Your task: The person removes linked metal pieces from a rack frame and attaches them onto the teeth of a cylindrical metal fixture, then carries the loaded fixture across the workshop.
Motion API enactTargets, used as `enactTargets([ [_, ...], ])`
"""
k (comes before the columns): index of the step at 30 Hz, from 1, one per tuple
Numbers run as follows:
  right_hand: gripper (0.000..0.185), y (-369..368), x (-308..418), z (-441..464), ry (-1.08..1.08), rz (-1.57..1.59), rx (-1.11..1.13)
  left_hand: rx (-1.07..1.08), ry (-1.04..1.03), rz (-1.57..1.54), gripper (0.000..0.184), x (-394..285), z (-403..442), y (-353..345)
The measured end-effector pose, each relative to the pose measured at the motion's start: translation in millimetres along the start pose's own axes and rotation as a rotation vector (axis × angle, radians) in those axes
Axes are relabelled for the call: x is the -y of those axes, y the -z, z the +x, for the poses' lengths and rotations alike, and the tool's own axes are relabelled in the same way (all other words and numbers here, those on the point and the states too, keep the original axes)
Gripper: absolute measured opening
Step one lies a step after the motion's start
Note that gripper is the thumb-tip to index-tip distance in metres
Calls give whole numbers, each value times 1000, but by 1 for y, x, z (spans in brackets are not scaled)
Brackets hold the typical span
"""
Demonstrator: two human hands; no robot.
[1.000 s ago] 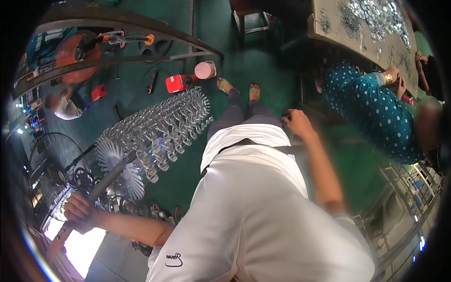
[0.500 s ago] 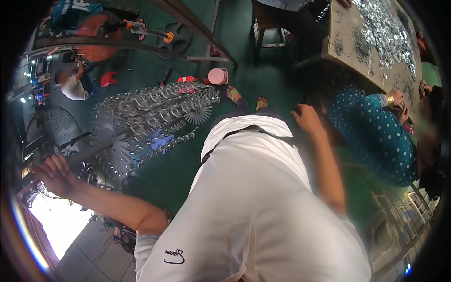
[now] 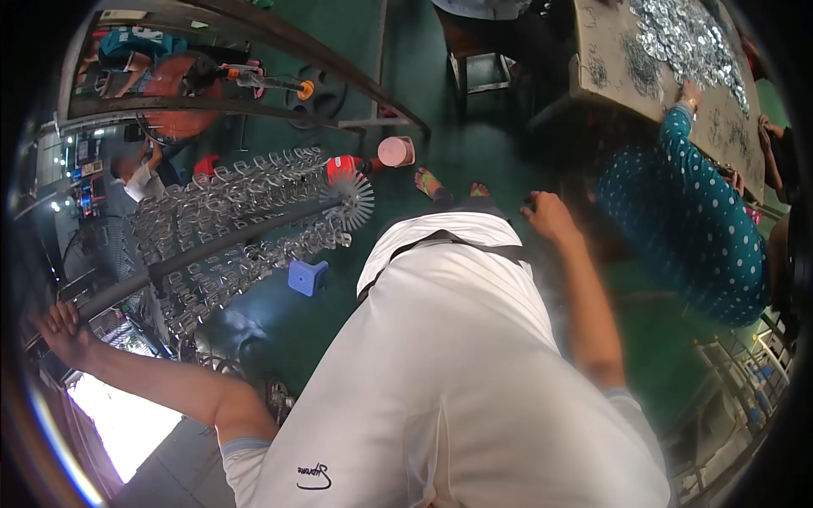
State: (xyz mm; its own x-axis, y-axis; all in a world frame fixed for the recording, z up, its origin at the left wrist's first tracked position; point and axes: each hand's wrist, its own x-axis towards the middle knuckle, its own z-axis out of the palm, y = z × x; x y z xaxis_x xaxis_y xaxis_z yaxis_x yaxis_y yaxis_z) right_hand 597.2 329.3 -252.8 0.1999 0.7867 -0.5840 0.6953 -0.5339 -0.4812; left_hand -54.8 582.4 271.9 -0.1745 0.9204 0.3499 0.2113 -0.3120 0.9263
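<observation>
Inside a workshop with a green floor [image 3: 474, 110], a worker in a white shirt [image 3: 457, 339] stands with the left arm out along a dark pole [image 3: 237, 241]. The left hand [image 3: 66, 337] is at the near end of the pole, its fingers curled around it. The pole runs away from the hand between rows of shiny metal pieces [image 3: 254, 188], and at its far end, close to a red object [image 3: 341, 168], is a round spray of metal strips [image 3: 351, 201].

The right hand [image 3: 555, 220] hangs in front of the body on the other side, fingers bent; whether they hold the small dark spot at their tips cannot be told.

A blue stool [image 3: 306, 278] sits on the floor just beside the metal rows, and a pink bucket [image 3: 394, 152] stands near the worker's sandals [image 3: 429, 182]. To the right, a co-worker in a dotted teal top [image 3: 716, 233] reaches a hand [image 3: 691, 93] to the edge of a heap of glinting parts [image 3: 690, 38] on a table [image 3: 614, 51]. Behind the rows, a person in a pale top [image 3: 144, 180] is partly hidden.
</observation>
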Motion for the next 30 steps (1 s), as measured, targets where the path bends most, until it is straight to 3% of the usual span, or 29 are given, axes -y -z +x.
enactTargets([
  [8, 34, -18, -23, -4, 21, -48, 21, -5, 5, 6, 52, -2, -2, 25],
  [14, 32, -21, -20, -11, 60, -102, 90, -2, 16, -88, 53, 29, -58, 10],
  [16, 32, -20, -22, -9, 83, -123, 95, -31, 7, -107, 51, 45, -80, 7],
  [20, 30, -17, -25, -8, 211, -285, 67, -282, 13, -97, 52, 63, -127, -34],
  [25, 30, -4, -6, 0, 105, -403, 214, -374, 66, -171, 55, 96, -164, -35],
  [30, 28, -16, 32, 2, 90, -367, 172, -421, 72, -131, 55, 133, -191, -16],
])
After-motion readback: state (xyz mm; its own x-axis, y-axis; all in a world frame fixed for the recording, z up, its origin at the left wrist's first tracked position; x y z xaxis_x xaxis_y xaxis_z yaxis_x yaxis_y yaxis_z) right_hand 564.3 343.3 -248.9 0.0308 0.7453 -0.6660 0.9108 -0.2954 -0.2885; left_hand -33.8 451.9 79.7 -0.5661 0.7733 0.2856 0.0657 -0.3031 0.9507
